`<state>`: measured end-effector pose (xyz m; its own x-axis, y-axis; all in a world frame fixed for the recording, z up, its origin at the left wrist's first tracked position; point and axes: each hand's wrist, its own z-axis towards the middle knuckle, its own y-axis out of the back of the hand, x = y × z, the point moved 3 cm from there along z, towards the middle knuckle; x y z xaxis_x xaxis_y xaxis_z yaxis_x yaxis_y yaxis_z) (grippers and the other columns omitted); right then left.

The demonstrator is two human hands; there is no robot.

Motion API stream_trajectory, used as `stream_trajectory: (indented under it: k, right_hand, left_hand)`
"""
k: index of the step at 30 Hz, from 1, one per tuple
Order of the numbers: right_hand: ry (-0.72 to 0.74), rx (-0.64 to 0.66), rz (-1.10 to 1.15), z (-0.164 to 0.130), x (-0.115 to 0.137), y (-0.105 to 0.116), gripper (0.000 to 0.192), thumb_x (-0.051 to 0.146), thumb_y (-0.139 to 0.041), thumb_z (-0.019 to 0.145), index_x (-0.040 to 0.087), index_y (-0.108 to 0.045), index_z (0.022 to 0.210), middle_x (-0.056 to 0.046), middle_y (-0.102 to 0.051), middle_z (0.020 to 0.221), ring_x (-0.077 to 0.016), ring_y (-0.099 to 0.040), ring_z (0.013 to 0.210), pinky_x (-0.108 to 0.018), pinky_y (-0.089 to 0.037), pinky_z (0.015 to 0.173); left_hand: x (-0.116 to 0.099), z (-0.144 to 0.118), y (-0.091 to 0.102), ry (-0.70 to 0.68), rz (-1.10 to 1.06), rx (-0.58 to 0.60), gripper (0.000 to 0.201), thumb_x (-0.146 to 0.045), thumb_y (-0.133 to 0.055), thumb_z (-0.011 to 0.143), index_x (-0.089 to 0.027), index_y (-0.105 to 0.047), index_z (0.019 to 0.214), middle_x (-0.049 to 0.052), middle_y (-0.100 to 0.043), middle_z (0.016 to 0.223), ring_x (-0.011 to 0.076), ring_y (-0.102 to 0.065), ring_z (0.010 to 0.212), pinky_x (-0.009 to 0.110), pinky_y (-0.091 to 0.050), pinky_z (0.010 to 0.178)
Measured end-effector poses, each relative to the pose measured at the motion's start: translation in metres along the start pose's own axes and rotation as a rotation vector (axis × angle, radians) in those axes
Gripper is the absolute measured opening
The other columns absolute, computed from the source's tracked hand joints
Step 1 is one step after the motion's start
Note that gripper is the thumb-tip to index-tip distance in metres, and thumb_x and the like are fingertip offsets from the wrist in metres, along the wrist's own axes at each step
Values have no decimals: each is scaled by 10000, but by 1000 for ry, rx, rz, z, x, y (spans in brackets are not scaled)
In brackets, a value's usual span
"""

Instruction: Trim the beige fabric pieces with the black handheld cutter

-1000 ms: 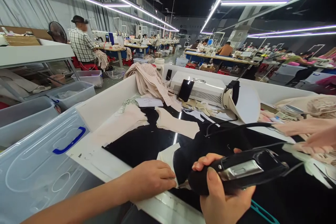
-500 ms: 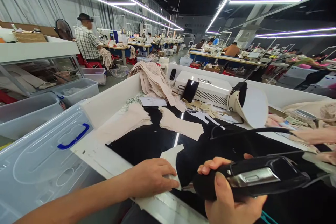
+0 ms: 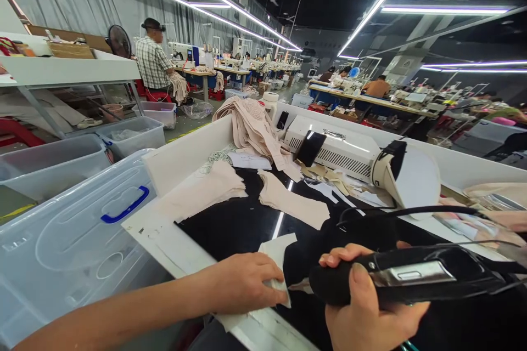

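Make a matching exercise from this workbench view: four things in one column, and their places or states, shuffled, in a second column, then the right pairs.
Things:
1. black handheld tool
2. small white fabric piece
3. blue handle
4. beige garment pile

Places or states:
A. on the lid of a clear plastic bin at the left
B. gripped in the right hand
C. heaped at the far side of the table, beside the white machine
D. pressed onto the black surface under the left hand

Pairs: 1-B, 2-D, 3-A, 4-C
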<state>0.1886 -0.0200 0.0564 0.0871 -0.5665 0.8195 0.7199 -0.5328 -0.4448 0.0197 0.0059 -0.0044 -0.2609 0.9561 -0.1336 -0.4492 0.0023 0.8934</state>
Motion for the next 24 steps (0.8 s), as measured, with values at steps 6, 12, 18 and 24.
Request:
stream_trajectory:
  k: [6,12,18,24]
  right_hand:
    - [-24,3,-30,-3,-3,-1,709,162,-798,747,352,-494,1359,77,-685,764,-159,-639,623,-372,-610,612]
    - [-20,-10,3,1,-3,-5,698,159,-800,742,350,-508,1346,70,-685,762,-152,-631,627,-348,-614,583]
    - [-6,38,-16,3,-11,-9,697,183,-797,787,363,-478,1380,81,-675,784,-134,-631,642,-334,-602,633]
    - [-24,25,-42,-1,-5,-6,693,194,-802,779,350,-490,1378,78,-675,773,-145,-634,630,-351,-596,624]
  left_hand:
    - [4,-5,-10,45,-22,-14,191,-252,-585,1052,-289,-765,1103,66,-681,1198,202,-665,1080,425,-503,1097]
    - [6,-7,-17,55,-56,-34,172,-276,-614,1037,-295,-779,1082,63,-665,1218,202,-654,1089,415,-468,1132]
    - [7,-7,-20,84,-56,-50,132,-306,-649,1022,-289,-775,1057,48,-669,1203,200,-649,1091,384,-467,1121]
    - [-18,-14,-21,136,-27,-9,231,-353,-696,982,-242,-670,1183,103,-636,1249,245,-633,1132,442,-483,1101]
